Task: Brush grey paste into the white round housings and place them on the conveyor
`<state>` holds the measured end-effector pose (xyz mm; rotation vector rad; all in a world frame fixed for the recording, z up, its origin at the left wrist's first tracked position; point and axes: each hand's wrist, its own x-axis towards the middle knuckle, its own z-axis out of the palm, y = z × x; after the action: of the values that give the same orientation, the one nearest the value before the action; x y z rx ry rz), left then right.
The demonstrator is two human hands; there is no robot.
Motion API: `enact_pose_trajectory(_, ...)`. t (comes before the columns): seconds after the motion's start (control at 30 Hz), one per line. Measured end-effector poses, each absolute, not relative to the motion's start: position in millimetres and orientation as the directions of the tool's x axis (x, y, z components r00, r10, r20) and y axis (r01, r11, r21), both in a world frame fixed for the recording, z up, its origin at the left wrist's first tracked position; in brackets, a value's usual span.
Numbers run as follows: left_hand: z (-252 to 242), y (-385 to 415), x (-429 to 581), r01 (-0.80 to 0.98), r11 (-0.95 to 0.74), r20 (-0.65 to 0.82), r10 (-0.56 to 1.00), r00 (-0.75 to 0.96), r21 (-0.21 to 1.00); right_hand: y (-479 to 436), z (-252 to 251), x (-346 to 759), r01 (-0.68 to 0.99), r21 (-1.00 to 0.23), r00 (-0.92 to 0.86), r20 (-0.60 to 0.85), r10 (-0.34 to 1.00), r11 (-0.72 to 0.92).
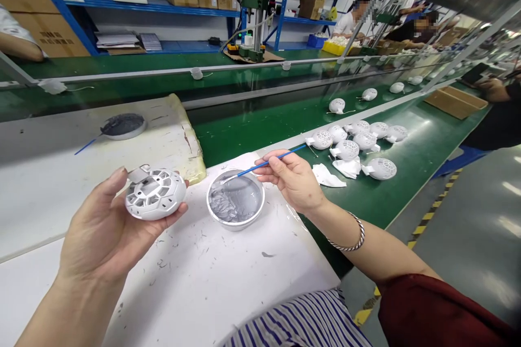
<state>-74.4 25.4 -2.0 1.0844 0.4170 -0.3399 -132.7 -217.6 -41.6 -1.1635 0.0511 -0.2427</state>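
Observation:
My left hand [109,217] is closed around a white plastic housing [157,195], round with a ring of cut-out openings and a small tab on top. In my right hand [295,179] is a thin blue paintbrush [266,162], gripped between thumb and fingers. Its tip rests in the grey paste at the left side of a round white dish [236,224]. The dish stands on a paint-specked white board [183,287], between my two hands. Farther back, a second dish [132,133] of dark grey paste has a blue stick [87,146] leaning out of it.
Several white round housings [345,150] and crumpled white tissue [328,176] lie on the green bench to the right. More housings [337,105] sit on the green belt behind. An open cardboard box [455,102] is farther right. A press machine [254,16] and co-workers stand across the line.

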Motion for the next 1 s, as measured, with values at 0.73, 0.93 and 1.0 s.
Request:
enact_pose_trajectory(0.73, -8, 31, -84, 0.534, 0.358, -0.486, -0.221, 0.846, 0.766, -201, 44, -95, 0.142, -0.770, 0.988, 0.069, -0.139, 0.622)
enact_pose_trajectory(0.93, -2, 31, -90, 0.553, 0.376, -0.489, -0.259, 0.833, 0.743, -181, 40, -97, 0.111, -0.800, 0.994, 0.103, -0.047, 0.590)
enact_pose_trajectory(1.0, 0, 31, -91, 0.551, 0.387, -0.491, -0.250, 0.834, 0.739, -177, 29, -102, 0.103, -0.811, 0.994, 0.106, -0.028, 0.576)
